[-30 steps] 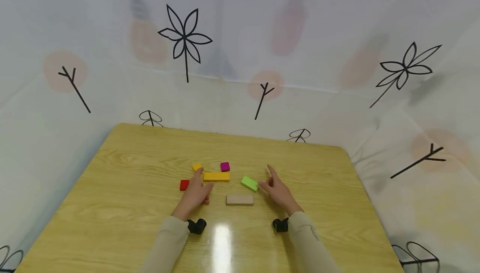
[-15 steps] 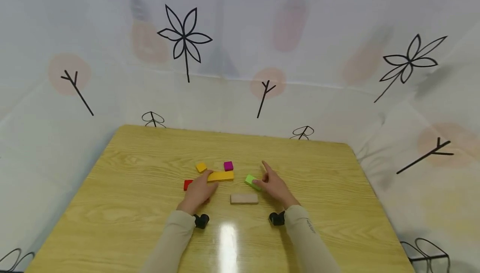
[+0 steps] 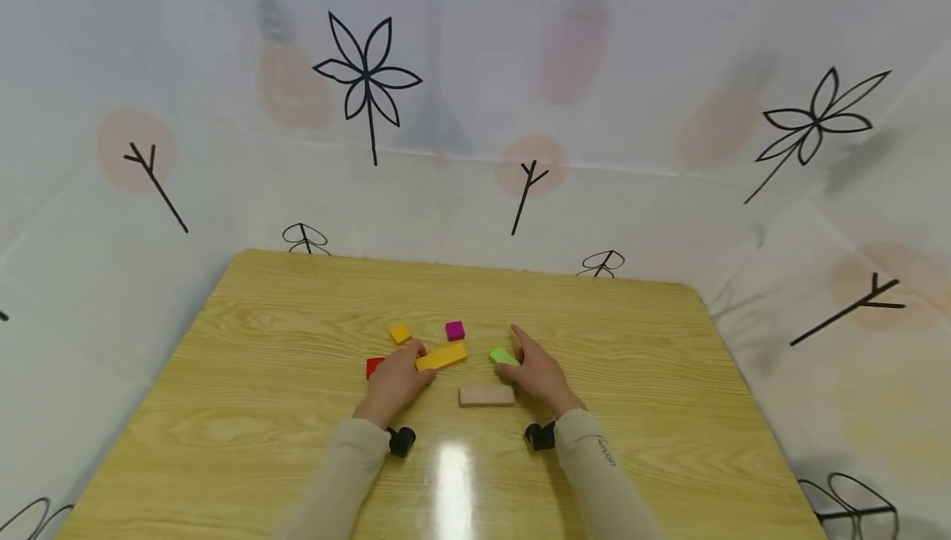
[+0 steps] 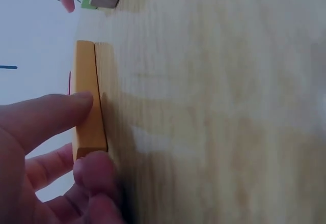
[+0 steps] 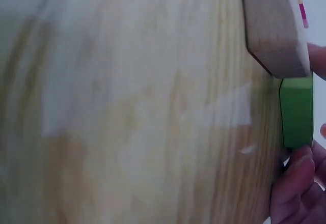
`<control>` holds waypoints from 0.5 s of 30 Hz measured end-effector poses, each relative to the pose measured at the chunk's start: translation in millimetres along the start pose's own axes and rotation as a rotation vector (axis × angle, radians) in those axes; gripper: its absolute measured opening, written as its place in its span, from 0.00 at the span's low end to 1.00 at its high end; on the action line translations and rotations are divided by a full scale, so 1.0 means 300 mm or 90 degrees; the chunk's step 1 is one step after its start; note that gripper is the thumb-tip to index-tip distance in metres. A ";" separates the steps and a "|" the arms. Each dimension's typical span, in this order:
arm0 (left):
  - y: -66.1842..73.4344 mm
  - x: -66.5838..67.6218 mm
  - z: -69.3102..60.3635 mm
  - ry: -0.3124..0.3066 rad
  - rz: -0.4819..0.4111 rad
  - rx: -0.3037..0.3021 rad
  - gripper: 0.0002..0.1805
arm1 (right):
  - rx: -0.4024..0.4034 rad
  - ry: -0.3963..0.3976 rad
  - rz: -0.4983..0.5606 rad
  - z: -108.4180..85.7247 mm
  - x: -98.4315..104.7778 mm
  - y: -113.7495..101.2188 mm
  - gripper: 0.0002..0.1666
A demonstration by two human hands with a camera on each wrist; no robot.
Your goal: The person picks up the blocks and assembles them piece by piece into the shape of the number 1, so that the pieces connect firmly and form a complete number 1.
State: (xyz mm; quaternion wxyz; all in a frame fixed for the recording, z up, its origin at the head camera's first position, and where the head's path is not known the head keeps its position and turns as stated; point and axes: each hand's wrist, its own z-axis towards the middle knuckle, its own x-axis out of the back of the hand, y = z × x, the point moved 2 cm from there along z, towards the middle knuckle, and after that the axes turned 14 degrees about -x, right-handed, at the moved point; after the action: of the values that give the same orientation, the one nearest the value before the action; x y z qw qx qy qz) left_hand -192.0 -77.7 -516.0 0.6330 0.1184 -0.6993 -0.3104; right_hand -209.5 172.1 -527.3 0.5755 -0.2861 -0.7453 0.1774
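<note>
- In the lower middle of the frame, left of centre, a person's left hand pinches the left end of a long yellow block. The thumb presses its near side, and other fingers curl by its end.
- A second ago that block lay nearly straight across. Now it slants, right end toward the upper right, so I think the hand has a good hold and is turning it.
- Right of centre, the right hand seems to pinch a green block. The pointing finger sticks out toward the top.
- A second ago its thumb was just at the block's right end; now it lies along the near side. So each hand looks to have one block to work with.
- I see no box or cup. A wooden block lies just below the green one, right on the bench.
- Left of the long block are a small yellow block and a partly hidden red block; a purple block sits above it.
</note>
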 end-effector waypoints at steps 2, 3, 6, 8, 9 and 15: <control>-0.002 -0.006 -0.010 0.005 -0.001 0.003 0.19 | -0.007 0.016 0.012 -0.008 -0.005 0.002 0.45; -0.003 -0.007 -0.014 0.007 -0.001 0.005 0.18 | -0.009 0.026 0.017 -0.010 -0.007 0.003 0.44; -0.003 -0.005 -0.024 0.015 -0.006 0.014 0.18 | -0.014 0.053 0.034 -0.014 -0.010 0.003 0.39; -0.001 0.000 -0.029 0.021 -0.012 0.014 0.18 | -0.019 0.069 0.031 -0.015 -0.008 0.002 0.36; 0.000 0.002 -0.032 0.024 -0.017 0.017 0.18 | -0.023 0.075 0.022 -0.014 -0.008 0.004 0.35; -0.003 -0.005 -0.052 0.004 -0.038 0.015 0.19 | -0.077 0.072 -0.006 0.001 -0.004 0.010 0.32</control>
State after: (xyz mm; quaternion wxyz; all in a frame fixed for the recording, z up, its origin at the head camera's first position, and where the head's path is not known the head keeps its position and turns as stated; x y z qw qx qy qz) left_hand -177.0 -82.0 -517.6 0.6238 0.1478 -0.6973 -0.3206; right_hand -208.9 173.7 -530.1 0.5995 -0.3262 -0.7222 0.1127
